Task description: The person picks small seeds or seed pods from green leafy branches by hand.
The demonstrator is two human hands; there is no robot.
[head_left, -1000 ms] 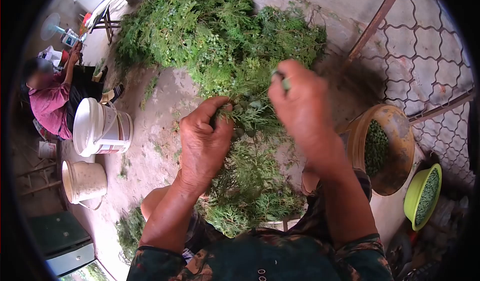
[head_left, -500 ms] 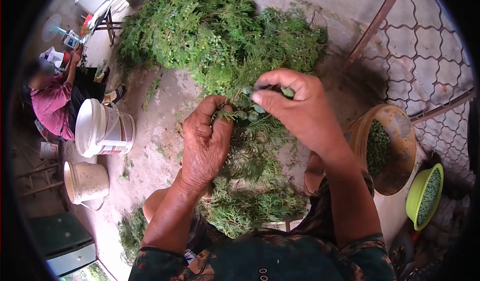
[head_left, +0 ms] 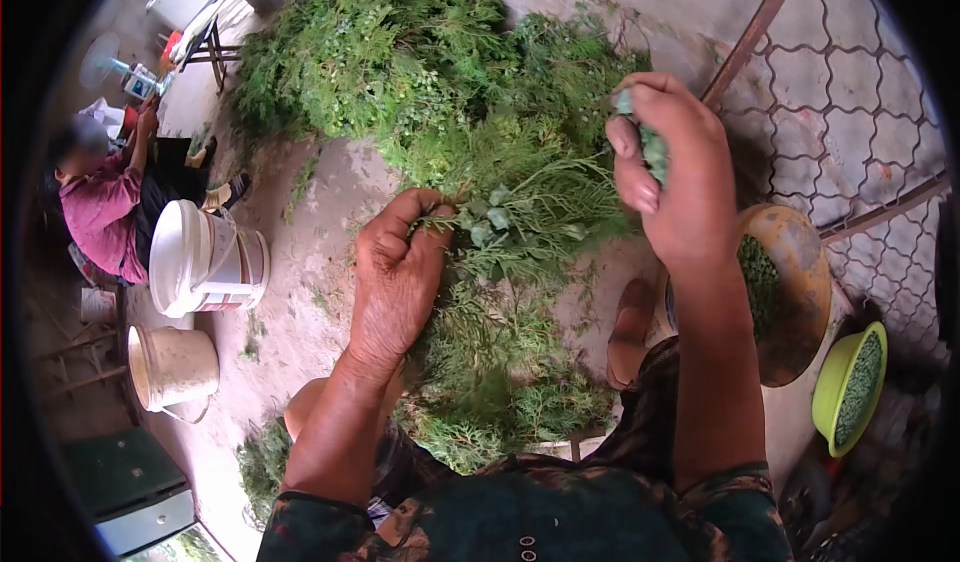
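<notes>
My left hand point(head_left: 405, 262) pinches the stem end of a green sprig point(head_left: 560, 202), which spreads out to the right over the floor. Pale green cones point(head_left: 492, 218) cluster on the sprig near my fingers. Up and to the right, my right hand point(head_left: 675, 167) is curled around several green cones point(head_left: 652, 152), some showing between thumb and fingers. Below that forearm, partly hidden by it, stands a round tan container point(head_left: 800, 282) with green cones inside. Cut branches point(head_left: 510, 402) lie on the floor between my legs.
A large heap of green branches point(head_left: 400, 62) lies against the wall. A person point(head_left: 105, 197) sits at the left, near a white bucket point(head_left: 205, 259) and a beige bucket point(head_left: 175, 365). Wire mesh point(head_left: 840, 92) stands at the right, above a lime-green basin point(head_left: 828, 392) of cones.
My right hand has moved up and right, away from the sprig, with cones in it. My left hand has shifted slightly left, still pinching the sprig, which now shows more fully.
</notes>
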